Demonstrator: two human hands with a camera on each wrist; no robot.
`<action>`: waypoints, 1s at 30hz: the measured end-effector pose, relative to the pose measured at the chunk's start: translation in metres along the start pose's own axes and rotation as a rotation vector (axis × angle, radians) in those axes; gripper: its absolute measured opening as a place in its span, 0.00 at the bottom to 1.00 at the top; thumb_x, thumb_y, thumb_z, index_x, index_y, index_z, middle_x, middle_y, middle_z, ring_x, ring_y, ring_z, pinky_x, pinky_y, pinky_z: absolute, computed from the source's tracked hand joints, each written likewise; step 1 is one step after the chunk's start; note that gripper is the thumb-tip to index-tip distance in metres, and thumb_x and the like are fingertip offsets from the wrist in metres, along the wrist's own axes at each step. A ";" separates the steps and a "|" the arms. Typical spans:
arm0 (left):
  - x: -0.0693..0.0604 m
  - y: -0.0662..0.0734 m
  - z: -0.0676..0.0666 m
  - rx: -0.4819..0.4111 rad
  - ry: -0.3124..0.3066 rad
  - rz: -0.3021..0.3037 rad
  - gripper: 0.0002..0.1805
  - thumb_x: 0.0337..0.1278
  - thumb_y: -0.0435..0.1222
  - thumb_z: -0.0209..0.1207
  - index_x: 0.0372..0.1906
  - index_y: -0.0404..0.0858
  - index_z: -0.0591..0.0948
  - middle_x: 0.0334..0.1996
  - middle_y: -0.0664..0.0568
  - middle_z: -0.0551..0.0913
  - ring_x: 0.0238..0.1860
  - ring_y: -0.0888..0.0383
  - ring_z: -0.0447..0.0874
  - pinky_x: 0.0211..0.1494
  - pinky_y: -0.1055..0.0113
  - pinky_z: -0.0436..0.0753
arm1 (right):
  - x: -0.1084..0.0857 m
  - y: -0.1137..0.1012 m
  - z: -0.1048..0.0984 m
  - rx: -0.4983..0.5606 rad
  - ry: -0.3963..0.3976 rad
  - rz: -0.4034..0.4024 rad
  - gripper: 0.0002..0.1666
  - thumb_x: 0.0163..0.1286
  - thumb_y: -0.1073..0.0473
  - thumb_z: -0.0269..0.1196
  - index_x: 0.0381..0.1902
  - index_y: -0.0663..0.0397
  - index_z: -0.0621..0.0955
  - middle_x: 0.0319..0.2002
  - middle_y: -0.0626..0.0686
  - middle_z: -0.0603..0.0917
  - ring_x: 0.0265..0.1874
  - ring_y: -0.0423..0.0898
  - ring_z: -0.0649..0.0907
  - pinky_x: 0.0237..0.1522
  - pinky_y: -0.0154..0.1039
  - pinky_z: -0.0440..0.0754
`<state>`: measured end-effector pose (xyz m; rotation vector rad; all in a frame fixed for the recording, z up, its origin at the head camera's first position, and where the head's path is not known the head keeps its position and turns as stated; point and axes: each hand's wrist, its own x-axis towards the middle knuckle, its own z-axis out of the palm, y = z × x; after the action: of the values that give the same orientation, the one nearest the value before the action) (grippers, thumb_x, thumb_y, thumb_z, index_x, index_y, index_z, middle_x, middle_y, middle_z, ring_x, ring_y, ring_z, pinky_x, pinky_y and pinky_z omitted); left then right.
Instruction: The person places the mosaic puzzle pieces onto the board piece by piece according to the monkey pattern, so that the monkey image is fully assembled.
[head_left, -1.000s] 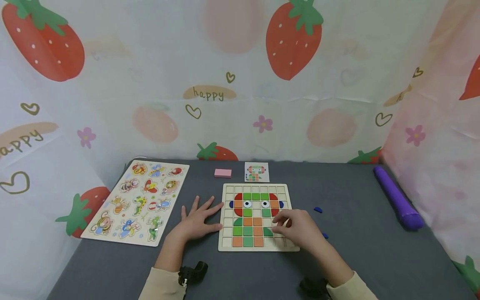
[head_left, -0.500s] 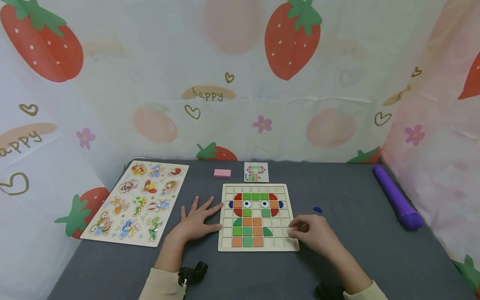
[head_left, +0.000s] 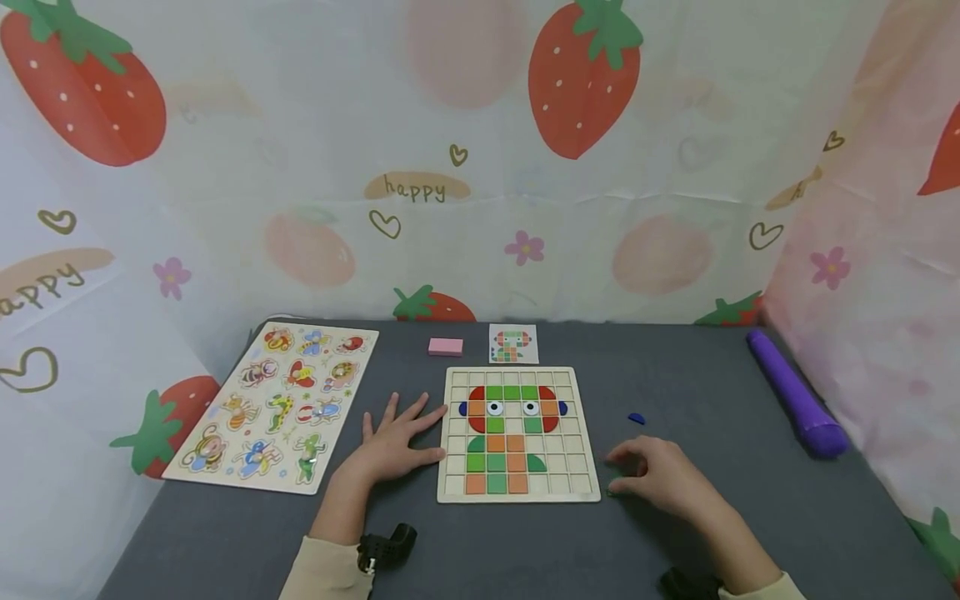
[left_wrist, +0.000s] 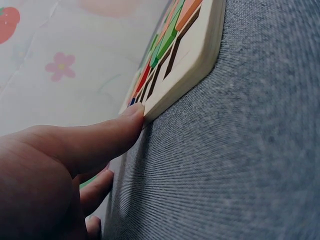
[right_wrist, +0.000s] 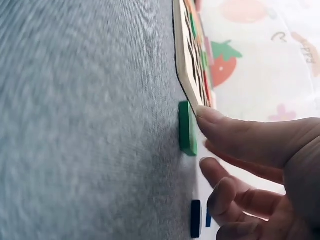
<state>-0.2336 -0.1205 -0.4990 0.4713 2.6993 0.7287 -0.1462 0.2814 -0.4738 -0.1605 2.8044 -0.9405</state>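
A wooden grid board (head_left: 570, 492) bears red, green, orange and blue tiles and two eye tiles, forming a figure. My left hand (head_left: 393, 446) lies with spread fingers at its left edge; in the left wrist view the thumb (left_wrist: 107, 137) touches the board's rim. Just right of the board hovers my right hand (head_left: 663, 475), thumb and fingers apart with nothing between them. A small green block (right_wrist: 187, 129) lies on the cloth close to that thumb. Dark blue pieces (right_wrist: 196, 218) sit beyond it; the head view shows one blue piece (head_left: 636, 418), the other being hidden by the hand.
A board with cartoon insect pictures (head_left: 273, 400) lies at left. Behind the grid board are a pink block (head_left: 446, 347) and a pattern card (head_left: 513, 344). A purple cylinder (head_left: 797, 396) lies at far right. Strawberry-print fabric walls surround the grey table.
My right hand has left the green quarter-round tile on the board and moved right, past the board's edge, down to the loose green block. The left hand has stayed put.
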 end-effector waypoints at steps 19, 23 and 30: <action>0.000 0.001 -0.001 -0.004 -0.005 -0.002 0.40 0.61 0.57 0.64 0.77 0.59 0.65 0.81 0.50 0.53 0.81 0.35 0.29 0.71 0.25 0.29 | 0.006 -0.014 -0.008 0.042 -0.021 0.012 0.13 0.62 0.54 0.73 0.31 0.49 0.78 0.27 0.45 0.84 0.25 0.43 0.80 0.25 0.38 0.75; 0.000 0.001 -0.001 -0.006 -0.007 -0.008 0.40 0.61 0.57 0.64 0.77 0.59 0.65 0.81 0.50 0.53 0.81 0.35 0.29 0.71 0.25 0.28 | 0.011 -0.025 -0.012 0.046 0.009 -0.038 0.09 0.63 0.56 0.72 0.33 0.48 0.80 0.29 0.46 0.85 0.25 0.43 0.81 0.25 0.38 0.76; 0.001 0.000 -0.001 0.000 -0.009 -0.010 0.40 0.60 0.57 0.64 0.77 0.59 0.65 0.81 0.51 0.53 0.81 0.35 0.29 0.71 0.25 0.29 | 0.022 -0.043 0.000 0.040 0.066 -0.162 0.10 0.72 0.57 0.65 0.49 0.49 0.87 0.28 0.46 0.80 0.19 0.39 0.73 0.23 0.35 0.73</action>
<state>-0.2346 -0.1208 -0.4984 0.4594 2.6912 0.7215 -0.1658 0.2438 -0.4508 -0.3628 2.8654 -1.0540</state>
